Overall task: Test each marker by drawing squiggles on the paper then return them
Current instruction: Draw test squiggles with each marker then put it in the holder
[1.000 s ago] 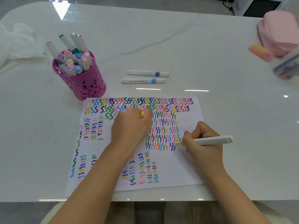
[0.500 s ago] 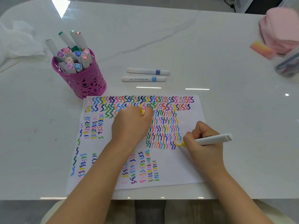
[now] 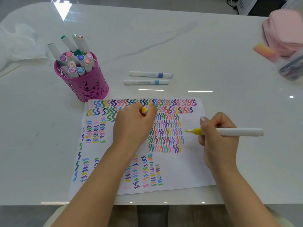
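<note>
The right hand (image 3: 218, 140) is curled round the yellow marker (image 3: 237, 132), thumb and fingers pinching the barrel just behind the yellow collar. The nib points left, over bare paper (image 3: 188, 169) just beside the right end of the squiggle block; whether it touches the sheet cannot be told. The marker's white tail sticks out to the right, past the paper's edge.

The left hand (image 3: 134, 126) is balled into a fist on the paper, fingers wrapped round the yellow cap (image 3: 144, 110), with only the cap's end peeking out near the top rows of squiggles.

The count: one sheet and one marker in use. Two blue-banded markers lie side by side on the surface (image 3: 213, 66) beyond the sheet, the far one (image 3: 150, 74) and the near one (image 3: 146, 82). The magenta pen cup (image 3: 85, 86) stands at the paper's top left corner holding at least twelve markers, four standing taller than the rest.

Around the edges are a crumpled white tissue (image 3: 19, 43) at the far left, and at the far right a pink pouch (image 3: 285, 30), an orange-pink block (image 3: 265, 52) and a clear container (image 3: 293, 68). The left forearm covers the middle of the sheet.
</note>
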